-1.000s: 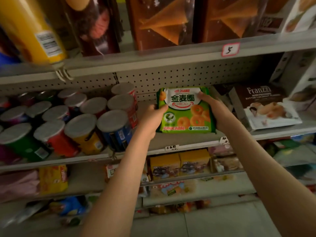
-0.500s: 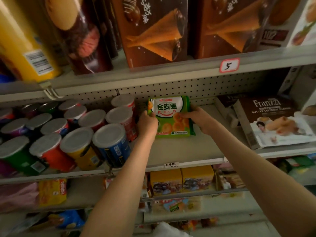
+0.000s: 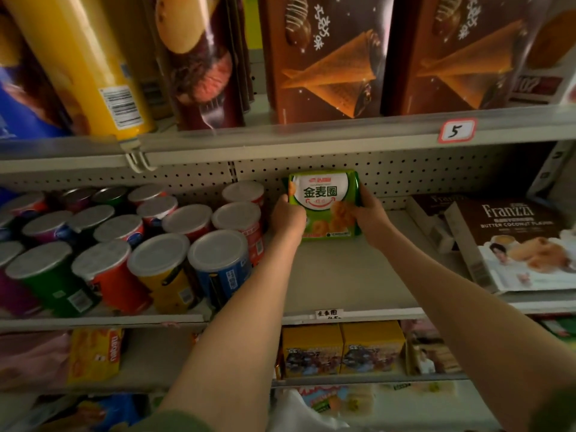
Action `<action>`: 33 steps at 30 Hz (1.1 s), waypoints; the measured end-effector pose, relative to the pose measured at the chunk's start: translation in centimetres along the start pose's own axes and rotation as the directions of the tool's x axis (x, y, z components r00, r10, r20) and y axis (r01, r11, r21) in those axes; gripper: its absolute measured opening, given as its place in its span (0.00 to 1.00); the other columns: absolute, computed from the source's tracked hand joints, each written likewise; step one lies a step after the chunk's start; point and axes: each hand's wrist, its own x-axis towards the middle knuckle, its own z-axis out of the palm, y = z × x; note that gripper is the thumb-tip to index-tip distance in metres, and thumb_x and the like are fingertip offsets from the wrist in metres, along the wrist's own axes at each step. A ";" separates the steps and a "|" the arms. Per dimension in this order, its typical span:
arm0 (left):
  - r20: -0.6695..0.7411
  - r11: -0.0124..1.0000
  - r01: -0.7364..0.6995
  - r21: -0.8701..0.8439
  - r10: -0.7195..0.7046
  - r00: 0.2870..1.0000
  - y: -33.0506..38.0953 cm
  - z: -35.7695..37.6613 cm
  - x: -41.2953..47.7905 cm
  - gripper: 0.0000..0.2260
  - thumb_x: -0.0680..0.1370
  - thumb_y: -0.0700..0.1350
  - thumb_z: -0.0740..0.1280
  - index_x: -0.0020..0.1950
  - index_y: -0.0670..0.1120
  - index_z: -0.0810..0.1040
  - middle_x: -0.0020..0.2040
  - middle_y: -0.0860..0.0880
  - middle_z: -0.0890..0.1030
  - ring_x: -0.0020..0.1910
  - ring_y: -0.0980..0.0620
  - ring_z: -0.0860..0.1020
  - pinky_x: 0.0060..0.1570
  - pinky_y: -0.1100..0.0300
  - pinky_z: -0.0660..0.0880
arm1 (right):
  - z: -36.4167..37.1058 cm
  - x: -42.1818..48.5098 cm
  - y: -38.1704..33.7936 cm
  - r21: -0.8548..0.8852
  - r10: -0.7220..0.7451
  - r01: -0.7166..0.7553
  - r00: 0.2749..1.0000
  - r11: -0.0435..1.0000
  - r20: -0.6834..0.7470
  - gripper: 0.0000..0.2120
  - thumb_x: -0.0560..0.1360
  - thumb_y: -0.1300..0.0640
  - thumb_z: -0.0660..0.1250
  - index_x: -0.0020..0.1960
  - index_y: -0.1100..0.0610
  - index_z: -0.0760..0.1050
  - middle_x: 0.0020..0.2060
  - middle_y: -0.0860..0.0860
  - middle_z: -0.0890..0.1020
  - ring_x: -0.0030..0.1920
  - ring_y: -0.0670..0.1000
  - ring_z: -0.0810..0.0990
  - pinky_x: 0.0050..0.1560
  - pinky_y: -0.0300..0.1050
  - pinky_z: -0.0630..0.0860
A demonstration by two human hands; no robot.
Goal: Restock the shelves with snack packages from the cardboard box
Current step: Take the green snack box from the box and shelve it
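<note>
Since the earlier picture, the left hand (image 3: 288, 218) and the right hand (image 3: 372, 213) have carried the green snack package (image 3: 324, 207) deeper, and it is now close to the perforated back wall (image 3: 405, 173).

Head view: the left fingers are curled and clamp the left edge of the package, and the right fingers clamp its right edge. Between the fingers the package stands nearly upright, and its lower edge seems to rest on the shelf (image 3: 343, 275). Left of the left fingers stand the round cans (image 3: 218, 260). Right of the right fingers lies the Franzzi box (image 3: 514, 244).
</note>
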 end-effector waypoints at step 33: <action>-0.117 0.868 -0.418 0.269 0.460 0.880 -8.4 -14.7 -17.3 0.09 0.77 0.41 0.63 0.54 0.42 0.78 0.46 0.46 0.83 0.43 0.52 0.80 0.44 0.65 0.72 | 11.5 -19.7 -1.3 -0.214 -0.533 0.630 0.758 0.746 0.375 0.14 0.73 0.67 0.64 0.57 0.59 0.74 0.49 0.50 0.77 0.48 0.48 0.77 0.50 0.28 0.71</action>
